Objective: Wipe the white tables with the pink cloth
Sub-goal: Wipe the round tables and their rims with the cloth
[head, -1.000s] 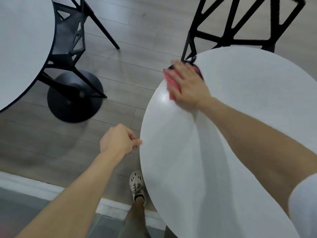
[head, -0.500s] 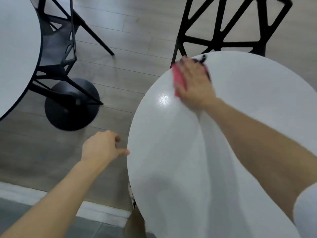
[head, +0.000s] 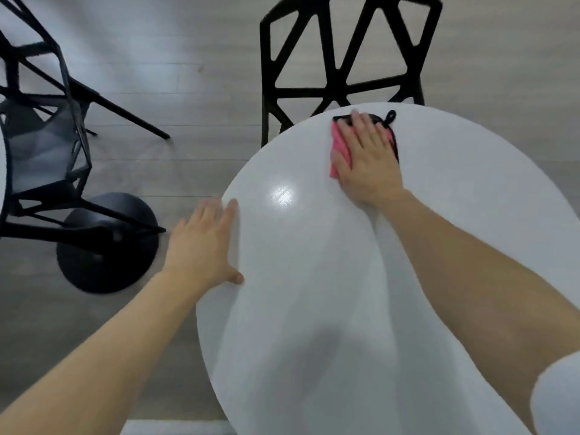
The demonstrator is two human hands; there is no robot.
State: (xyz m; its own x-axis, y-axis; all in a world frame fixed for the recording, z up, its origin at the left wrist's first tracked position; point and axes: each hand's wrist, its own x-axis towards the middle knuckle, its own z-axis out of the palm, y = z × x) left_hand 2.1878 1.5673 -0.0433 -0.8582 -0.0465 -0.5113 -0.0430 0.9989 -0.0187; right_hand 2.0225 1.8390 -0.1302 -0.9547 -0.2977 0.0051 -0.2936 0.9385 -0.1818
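- Head view: the right hand [head: 367, 158] lies flat on the pink cloth [head: 338, 150] and presses it onto the round white bench [head: 314, 293].
- The fingers [head: 359, 128] of this hand are straight and lie close beside each other, pointing away from the person. They do not curl round the cloth.
- The cloth is on the far part of the bench top, near its rim. Its pink side shows at the left of the hand, and a black border with a small black loop [head: 390, 116] shows at the right and far side.
- The left hand [head: 204, 246] is at the left rim of the same bench, palm down. Its fingers [head: 230, 211] are straight and a little spread, and the thumb [head: 237, 277] is at the bench edge. It holds nothing. I cannot tell if the palm touches the bench.
- A bright spot of light [head: 282, 196] is on the bench top between the two hands.
- A white sleeve [head: 555, 400] shows at the lower right corner.
- A black chair [head: 345, 89] with an open triangle frame stands just behind the bench, on the grey wooden floor [head: 188, 73].
- A second black chair [head: 47, 152] stands at the left, and beside it is a round black base [head: 106, 246] on the floor.
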